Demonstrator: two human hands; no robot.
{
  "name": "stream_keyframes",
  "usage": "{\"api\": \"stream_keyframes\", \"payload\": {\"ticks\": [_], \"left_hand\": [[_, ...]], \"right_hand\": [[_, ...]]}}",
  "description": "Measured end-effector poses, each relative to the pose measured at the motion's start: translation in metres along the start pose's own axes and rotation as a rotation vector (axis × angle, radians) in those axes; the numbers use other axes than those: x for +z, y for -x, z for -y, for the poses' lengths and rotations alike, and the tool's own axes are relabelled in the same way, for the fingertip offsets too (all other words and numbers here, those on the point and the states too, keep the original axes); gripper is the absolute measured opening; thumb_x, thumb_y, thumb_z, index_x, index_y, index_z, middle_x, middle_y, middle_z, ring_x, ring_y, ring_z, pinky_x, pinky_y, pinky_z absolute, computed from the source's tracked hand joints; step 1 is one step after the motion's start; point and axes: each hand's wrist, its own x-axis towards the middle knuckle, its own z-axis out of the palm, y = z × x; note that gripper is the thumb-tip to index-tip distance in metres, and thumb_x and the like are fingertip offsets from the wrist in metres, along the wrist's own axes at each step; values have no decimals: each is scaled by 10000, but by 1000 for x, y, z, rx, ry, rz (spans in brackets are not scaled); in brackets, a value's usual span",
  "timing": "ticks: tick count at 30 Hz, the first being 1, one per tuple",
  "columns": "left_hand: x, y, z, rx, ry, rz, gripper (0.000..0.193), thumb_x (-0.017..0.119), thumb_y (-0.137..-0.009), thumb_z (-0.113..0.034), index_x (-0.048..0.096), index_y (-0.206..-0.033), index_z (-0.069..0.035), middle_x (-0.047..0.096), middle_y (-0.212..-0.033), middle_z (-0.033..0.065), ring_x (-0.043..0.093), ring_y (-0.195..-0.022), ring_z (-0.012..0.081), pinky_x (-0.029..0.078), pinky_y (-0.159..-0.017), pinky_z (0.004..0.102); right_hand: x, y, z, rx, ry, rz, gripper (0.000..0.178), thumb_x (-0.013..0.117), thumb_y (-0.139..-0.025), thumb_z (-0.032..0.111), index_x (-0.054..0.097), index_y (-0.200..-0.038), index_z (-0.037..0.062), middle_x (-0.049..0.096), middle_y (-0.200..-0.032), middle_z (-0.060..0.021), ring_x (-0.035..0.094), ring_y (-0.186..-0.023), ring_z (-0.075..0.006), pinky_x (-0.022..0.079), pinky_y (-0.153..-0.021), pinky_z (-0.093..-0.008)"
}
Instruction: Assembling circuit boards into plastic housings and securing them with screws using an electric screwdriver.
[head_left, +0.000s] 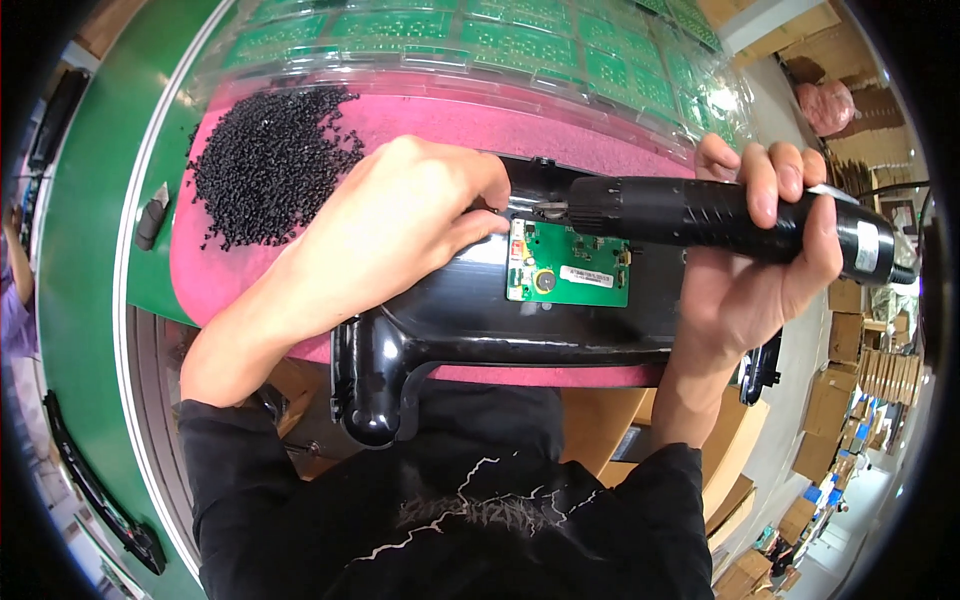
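On the pink mat (420, 125), items recorded as follows:

1. Black plastic housing (470, 310): lay flat across the near edge of the mat, a rounded hollow stub at its lower left corner pointing toward the person.
2. Green circuit board (568, 270): small, rectangular, seated in the housing's upper middle, bearing a white label and a round dark component.
3. Electric screwdriver (720, 215): black, cylindrical, held roughly level, its bit tip touching the top left corner of the board.
4. Right hand (765, 260): fingers wrapped closed around the screwdriver's barrel, to the right of the board and above the housing's right end.
5. Left hand (400, 225): rested on the housing just left of the board, fingertips pinched together right at the bit tip; whether they held a screw could not be told.
6. Heap of small black pellets (270, 160): lay on the mat's far left, apart from both hands.
7. Clear trays of green circuit boards (520, 40): stood beyond the mat's far edge.
8. Green bench surface (90, 250): lay left of the mat.
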Motion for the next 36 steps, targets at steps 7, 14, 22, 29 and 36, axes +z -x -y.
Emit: {"api": "stream_keyframes", "payload": {"ticks": [7,14,22,29,36], "left_hand": [[7,-3,4,52,-16,-102,136,670,-867,-113,654,-887,21,676,-818,157,671,-753,339,523,-675,370],[4,1,4,18,-43,-109,132,677,-862,-108,650,-894,17,672,-821,154,670,-746,329,523,-667,367],[7,0,2,194,59,-85,160,732,-793,-61,647,-910,8,668,-809,119,673,-740,300,532,-635,347],[10,-2,3,270,7,-111,189,759,-755,-78,641,-868,18,670,-810,116,671,-729,281,536,-623,338],[13,4,-5,409,-228,-259,217,778,-701,-62,637,-846,16,680,-793,82,671,-687,238,537,-599,304]], "right_hand": [[-4,8,-17,-23,305,48,179,572,-938,194,492,-1065,97,476,-930,-14,483,-766,-117,346,-1001,-423],[5,5,-7,-21,96,-36,169,584,-923,209,463,-984,107,459,-871,8,481,-737,-96,334,-978,-411],[7,6,9,-30,-144,-97,222,633,-865,153,438,-956,102,479,-840,10,499,-697,-73,314,-944,-386],[10,9,12,-27,-123,-122,216,624,-876,166,435,-960,102,478,-847,13,497,-704,-72,317,-937,-379],[12,13,5,-33,-61,-97,186,594,-909,193,441,-971,106,466,-856,5,483,-718,-80,325,-939,-367]]}}
